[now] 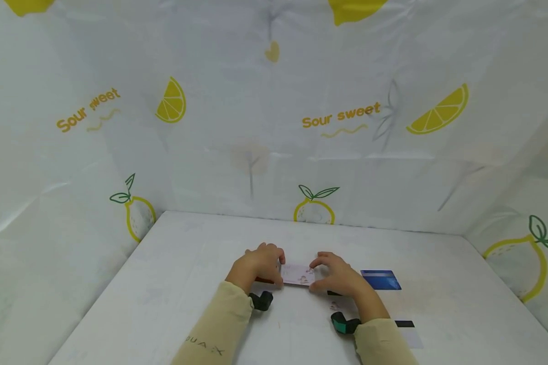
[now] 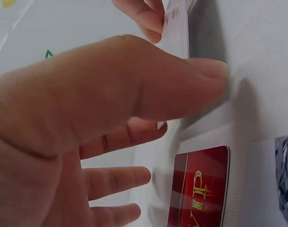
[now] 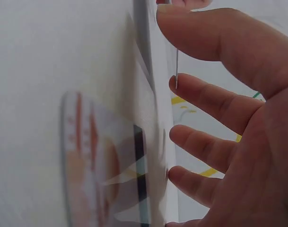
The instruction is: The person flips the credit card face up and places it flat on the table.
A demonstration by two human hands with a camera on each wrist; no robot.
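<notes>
A pale pink-white card point(image 1: 297, 274) with small printed figures is held by its short ends between both hands, near the middle of the white table. My left hand point(image 1: 261, 263) pinches its left end between thumb and index finger, the other fingers spread out in the left wrist view. At the card's right end, my right hand point(image 1: 335, 274) grips with thumb and index finger. The card's edge point(image 2: 179, 33) looks slightly raised off the table. Below the left hand lies a red card point(image 2: 200, 189) with gold VIP lettering, mostly hidden in the head view.
To the right of the right hand lies a blue card point(image 1: 381, 280). A pale card with a black stripe point(image 1: 408, 338) is nearer, partly behind the right sleeve. Another patterned card point(image 3: 87, 165) shows blurred under the right hand. Lemon-printed sheeting point(image 1: 237, 126) walls the table.
</notes>
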